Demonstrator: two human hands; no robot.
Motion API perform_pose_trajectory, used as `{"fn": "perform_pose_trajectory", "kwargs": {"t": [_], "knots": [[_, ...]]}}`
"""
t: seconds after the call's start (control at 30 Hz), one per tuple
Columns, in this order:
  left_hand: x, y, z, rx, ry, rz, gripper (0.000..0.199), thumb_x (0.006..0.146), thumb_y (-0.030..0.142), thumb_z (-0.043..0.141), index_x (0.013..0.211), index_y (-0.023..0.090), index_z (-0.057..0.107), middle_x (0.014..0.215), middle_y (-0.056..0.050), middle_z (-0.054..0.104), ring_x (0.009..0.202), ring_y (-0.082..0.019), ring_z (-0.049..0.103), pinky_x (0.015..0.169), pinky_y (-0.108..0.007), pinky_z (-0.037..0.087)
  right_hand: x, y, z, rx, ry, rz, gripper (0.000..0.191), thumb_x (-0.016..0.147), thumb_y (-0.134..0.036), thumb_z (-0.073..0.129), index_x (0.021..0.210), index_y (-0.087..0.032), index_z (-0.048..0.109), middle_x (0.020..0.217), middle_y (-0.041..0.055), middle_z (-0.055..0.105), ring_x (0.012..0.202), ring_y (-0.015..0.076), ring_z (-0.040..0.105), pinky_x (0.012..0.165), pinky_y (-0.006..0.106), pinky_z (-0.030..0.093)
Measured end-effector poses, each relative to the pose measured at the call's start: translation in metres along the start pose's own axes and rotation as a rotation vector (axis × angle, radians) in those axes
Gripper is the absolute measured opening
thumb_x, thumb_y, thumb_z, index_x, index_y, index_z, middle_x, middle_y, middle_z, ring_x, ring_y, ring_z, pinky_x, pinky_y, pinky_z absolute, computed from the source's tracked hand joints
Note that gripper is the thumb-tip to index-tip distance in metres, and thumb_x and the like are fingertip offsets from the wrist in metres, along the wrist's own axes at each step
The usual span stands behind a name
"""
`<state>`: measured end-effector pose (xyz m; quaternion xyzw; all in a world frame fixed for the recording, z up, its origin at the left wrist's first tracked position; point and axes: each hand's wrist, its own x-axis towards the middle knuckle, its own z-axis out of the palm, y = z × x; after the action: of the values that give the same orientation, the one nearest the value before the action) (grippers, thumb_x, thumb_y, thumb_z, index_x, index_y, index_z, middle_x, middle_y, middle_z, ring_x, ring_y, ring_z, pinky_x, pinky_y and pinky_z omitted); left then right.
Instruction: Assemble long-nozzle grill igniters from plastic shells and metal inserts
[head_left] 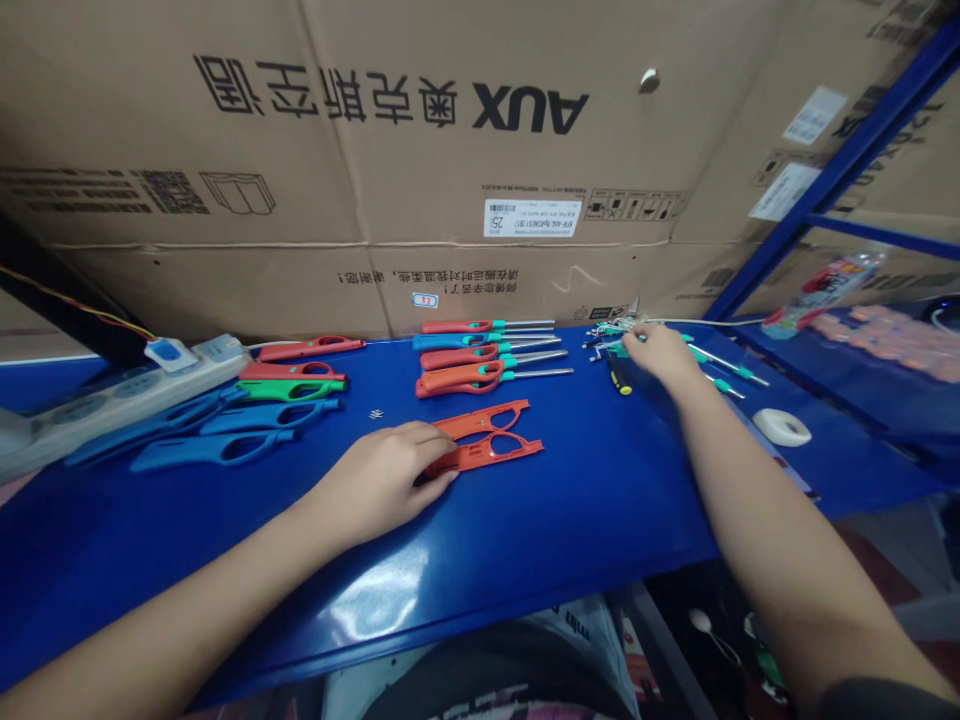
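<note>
My left hand has its thumb and fingers closed on the left end of an orange lighter casing half. Behind it lies a second orange casing half, partly covered by my fingers. My right hand reaches to the far right, its fingers pinched at a pile of small wired parts; what they hold there is too small to make out. Just below that pile lies a tool with a black and yellow handle. Several metal lighter tubes with green collars are beside my right hand.
Several long-necked lighters lie in a stack at the back middle. Blue casings, a green casing and red ones sit by a power strip at left. A white tape roll lies right. Cardboard walls the back.
</note>
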<state>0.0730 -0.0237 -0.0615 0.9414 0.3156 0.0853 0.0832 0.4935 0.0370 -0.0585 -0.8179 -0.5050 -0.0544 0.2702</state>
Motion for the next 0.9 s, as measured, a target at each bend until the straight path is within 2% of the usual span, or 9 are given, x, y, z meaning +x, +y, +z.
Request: {"fn": "perform_pose_trajectory", "kwargs": {"t": [0.17, 0.23, 0.43, 0.53, 0.7, 0.8, 0.9], "knots": [[0.0, 0.001, 0.0, -0.002, 0.0, 0.007, 0.023, 0.099, 0.031, 0.051, 0.113, 0.023, 0.068, 0.112, -0.005, 0.073, 0.105, -0.024, 0.068, 0.092, -0.037, 0.055, 0.001, -0.011, -0.011, 0.042, 0.156, -0.058, 0.034, 0.096, -0.031, 0.035, 0.103, -0.018, 0.065, 0.089, 0.0091, 0.069, 0.08, 0.0203, 0.061, 0.072, 0.028, 0.041], [-0.001, 0.001, -0.001, -0.002, 0.0, 0.006, 0.023, 0.099, 0.031, 0.051, 0.113, 0.023, 0.068, 0.112, -0.005, 0.073, 0.105, -0.024, 0.068, 0.092, -0.037, 0.055, -0.001, -0.013, -0.012, 0.04, 0.173, -0.073, 0.035, 0.098, -0.033, 0.033, 0.107, -0.018, 0.064, 0.091, 0.009, 0.069, 0.082, 0.0207, 0.061, 0.073, 0.028, 0.041], [0.0, 0.001, -0.001, 0.007, -0.002, 0.004, 0.024, 0.099, 0.031, 0.051, 0.113, 0.023, 0.069, 0.112, -0.005, 0.073, 0.105, -0.024, 0.068, 0.091, -0.037, 0.055, 0.001, -0.003, 0.006, -0.011, -0.006, -0.041, 0.015, 0.081, -0.029, 0.059, 0.082, -0.021, 0.071, 0.073, 0.01, 0.069, 0.071, 0.0251, 0.059, 0.065, 0.03, 0.037], [0.0, 0.001, -0.001, 0.01, -0.001, 0.007, 0.024, 0.099, 0.031, 0.051, 0.112, 0.023, 0.069, 0.112, -0.005, 0.073, 0.104, -0.024, 0.068, 0.091, -0.037, 0.055, 0.003, 0.001, 0.011, 0.008, -0.038, -0.055, 0.015, 0.08, -0.027, 0.058, 0.078, -0.02, 0.071, 0.074, 0.0101, 0.07, 0.071, 0.0247, 0.058, 0.064, 0.03, 0.037], [0.0, -0.001, 0.0, 0.004, 0.017, 0.016, 0.023, 0.099, 0.03, 0.052, 0.112, 0.023, 0.07, 0.111, -0.006, 0.073, 0.104, -0.024, 0.069, 0.091, -0.036, 0.055, 0.004, -0.004, 0.008, 0.093, 0.014, -0.091, 0.027, 0.088, -0.032, 0.046, 0.091, -0.018, 0.068, 0.078, 0.0083, 0.069, 0.068, 0.021, 0.056, 0.064, 0.029, 0.037], [0.0, -0.001, 0.0, 0.001, 0.027, 0.019, 0.023, 0.098, 0.031, 0.054, 0.112, 0.024, 0.07, 0.111, -0.005, 0.074, 0.103, -0.023, 0.069, 0.09, -0.036, 0.056, 0.003, -0.008, 0.006, 0.141, -0.012, -0.123, 0.023, 0.085, -0.033, 0.049, 0.085, -0.018, 0.067, 0.071, 0.0051, 0.065, 0.064, 0.0187, 0.053, 0.062, 0.028, 0.037], [0.001, -0.001, 0.001, -0.013, 0.07, 0.012, 0.025, 0.095, 0.04, 0.061, 0.108, 0.023, 0.072, 0.11, -0.005, 0.075, 0.102, -0.024, 0.069, 0.088, -0.036, 0.057, 0.003, -0.01, 0.006, 0.176, -0.037, -0.147, 0.02, 0.082, -0.031, 0.05, 0.08, -0.018, 0.066, 0.066, 0.0033, 0.063, 0.061, 0.0178, 0.051, 0.061, 0.027, 0.036]]}}
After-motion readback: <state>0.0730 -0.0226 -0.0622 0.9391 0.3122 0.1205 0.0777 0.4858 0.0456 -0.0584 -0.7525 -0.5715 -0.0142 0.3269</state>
